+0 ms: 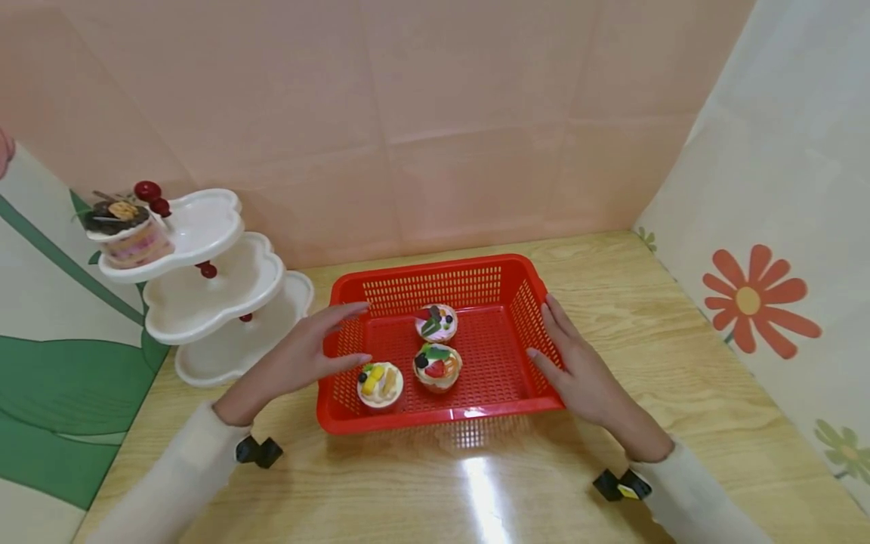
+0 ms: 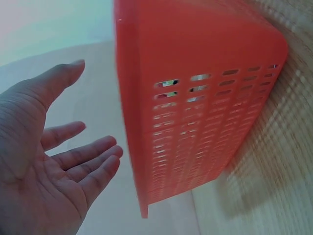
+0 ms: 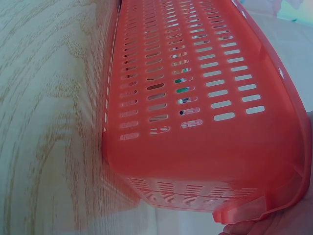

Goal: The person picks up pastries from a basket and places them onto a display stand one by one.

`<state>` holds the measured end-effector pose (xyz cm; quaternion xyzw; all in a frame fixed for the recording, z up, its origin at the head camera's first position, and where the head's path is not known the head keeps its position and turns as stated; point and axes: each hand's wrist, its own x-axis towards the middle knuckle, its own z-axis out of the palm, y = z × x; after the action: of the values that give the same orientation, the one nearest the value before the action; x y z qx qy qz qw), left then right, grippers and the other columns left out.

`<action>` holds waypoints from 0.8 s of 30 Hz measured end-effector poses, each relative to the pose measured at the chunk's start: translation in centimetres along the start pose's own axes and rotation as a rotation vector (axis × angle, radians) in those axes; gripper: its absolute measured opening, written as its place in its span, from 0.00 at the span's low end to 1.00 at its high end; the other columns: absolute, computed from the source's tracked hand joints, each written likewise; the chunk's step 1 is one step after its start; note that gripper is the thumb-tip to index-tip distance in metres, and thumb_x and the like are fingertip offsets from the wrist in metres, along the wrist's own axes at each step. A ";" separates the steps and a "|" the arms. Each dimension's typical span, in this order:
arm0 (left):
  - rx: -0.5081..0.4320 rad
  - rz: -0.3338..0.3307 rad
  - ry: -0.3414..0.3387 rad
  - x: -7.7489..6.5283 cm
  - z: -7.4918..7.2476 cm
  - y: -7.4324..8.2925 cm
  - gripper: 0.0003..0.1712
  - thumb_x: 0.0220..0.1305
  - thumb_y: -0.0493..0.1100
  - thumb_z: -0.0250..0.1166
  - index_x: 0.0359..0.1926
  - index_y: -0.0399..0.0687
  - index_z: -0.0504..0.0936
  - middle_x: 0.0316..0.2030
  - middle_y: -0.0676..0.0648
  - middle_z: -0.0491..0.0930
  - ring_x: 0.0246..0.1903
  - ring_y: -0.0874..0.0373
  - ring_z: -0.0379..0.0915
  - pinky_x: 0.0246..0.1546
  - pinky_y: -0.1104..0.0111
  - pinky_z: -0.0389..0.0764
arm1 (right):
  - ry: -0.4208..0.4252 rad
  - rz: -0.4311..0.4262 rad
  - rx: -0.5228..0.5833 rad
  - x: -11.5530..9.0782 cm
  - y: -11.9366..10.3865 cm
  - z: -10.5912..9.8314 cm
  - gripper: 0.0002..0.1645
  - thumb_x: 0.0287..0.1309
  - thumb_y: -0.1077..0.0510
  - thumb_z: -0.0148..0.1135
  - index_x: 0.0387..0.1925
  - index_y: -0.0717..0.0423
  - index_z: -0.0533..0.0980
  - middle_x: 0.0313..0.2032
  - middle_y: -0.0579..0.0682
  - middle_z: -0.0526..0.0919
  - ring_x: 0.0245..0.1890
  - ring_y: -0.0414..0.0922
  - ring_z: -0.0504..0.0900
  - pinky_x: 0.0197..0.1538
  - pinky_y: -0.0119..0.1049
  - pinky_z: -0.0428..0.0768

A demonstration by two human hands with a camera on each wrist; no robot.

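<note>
A red plastic basket (image 1: 476, 413) with slotted walls stands on the table. Inside it are three toy cupcakes: one with yellow fruit (image 1: 381, 385) in the near left corner, one with strawberry (image 1: 437, 367) in the middle, and one with a green leaf-like topping (image 1: 436, 324) behind. My right hand (image 1: 584, 370) holds the basket's right rim, thumb over the inside and fingers along the outside. At the left end, my left hand (image 1: 309, 351) is spread with thumb and fingers apart; in the left wrist view a gap separates it from the basket wall (image 2: 195, 39).
A white three-tier stand (image 1: 211, 283) with red beads is at the left back, holding a layered cake cup (image 1: 129, 234) on its top tier. A pink backdrop (image 1: 476, 136) rises behind the wooden table (image 1: 408, 491). A flower-printed panel (image 1: 761, 302) stands at the right.
</note>
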<state>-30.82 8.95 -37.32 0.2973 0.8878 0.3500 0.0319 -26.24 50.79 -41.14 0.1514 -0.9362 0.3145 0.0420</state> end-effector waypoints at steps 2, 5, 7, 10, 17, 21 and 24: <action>0.008 -0.017 -0.031 0.4 -0.3 0.2 0.45 0.59 0.53 0.76 0.73 0.47 0.68 0.69 0.43 0.71 0.66 0.44 0.69 0.62 0.48 0.75 | -0.001 0.001 0.001 0.0 0.1 0.0 0.46 0.75 0.46 0.53 0.79 0.61 0.44 0.81 0.52 0.37 0.77 0.62 0.48 0.68 0.68 0.60; 0.030 -0.020 -0.060 0.9 -0.5 0.3 0.45 0.59 0.54 0.76 0.72 0.45 0.69 0.68 0.43 0.72 0.64 0.43 0.71 0.61 0.47 0.76 | -0.001 0.001 0.003 0.0 0.1 0.0 0.46 0.75 0.47 0.54 0.80 0.61 0.44 0.81 0.52 0.37 0.77 0.62 0.49 0.67 0.69 0.61; 0.043 -0.010 -0.074 1.2 -0.5 0.3 0.45 0.58 0.53 0.77 0.72 0.45 0.69 0.67 0.43 0.73 0.64 0.43 0.72 0.60 0.48 0.76 | -0.002 0.001 0.004 0.0 0.1 -0.1 0.46 0.75 0.47 0.54 0.80 0.60 0.44 0.81 0.52 0.37 0.77 0.62 0.49 0.67 0.69 0.62; 0.063 0.011 -0.107 1.6 -0.5 0.3 0.45 0.57 0.52 0.77 0.72 0.45 0.70 0.66 0.44 0.74 0.64 0.44 0.71 0.62 0.49 0.75 | -0.003 0.003 0.002 0.0 0.1 -0.1 0.46 0.75 0.46 0.53 0.80 0.60 0.44 0.81 0.51 0.37 0.77 0.63 0.49 0.67 0.69 0.62; 0.101 -0.009 -0.246 2.1 -0.4 0.5 0.48 0.56 0.56 0.77 0.72 0.47 0.68 0.68 0.43 0.72 0.66 0.44 0.68 0.64 0.46 0.73 | -0.010 0.012 0.001 0.1 -0.1 -0.1 0.46 0.75 0.47 0.54 0.80 0.60 0.44 0.81 0.51 0.36 0.77 0.63 0.49 0.67 0.69 0.62; 0.119 -0.025 -0.336 2.4 -0.2 0.6 0.50 0.55 0.58 0.77 0.73 0.48 0.67 0.69 0.42 0.70 0.68 0.43 0.66 0.64 0.47 0.72 | -0.009 0.011 0.001 0.1 -0.1 -0.1 0.45 0.75 0.48 0.54 0.80 0.60 0.44 0.81 0.54 0.37 0.77 0.64 0.50 0.66 0.69 0.63; 0.122 -0.034 -0.391 2.6 0.1 0.6 0.51 0.54 0.58 0.78 0.74 0.47 0.66 0.70 0.42 0.69 0.68 0.43 0.66 0.64 0.47 0.72 | -0.010 0.013 0.007 0.1 0.0 -0.1 0.45 0.75 0.48 0.54 0.80 0.60 0.44 0.81 0.54 0.38 0.77 0.64 0.50 0.65 0.70 0.64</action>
<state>-32.63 10.79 -36.66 0.3460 0.8892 0.2304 0.1913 -26.33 50.82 -41.01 0.1471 -0.9362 0.3172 0.0349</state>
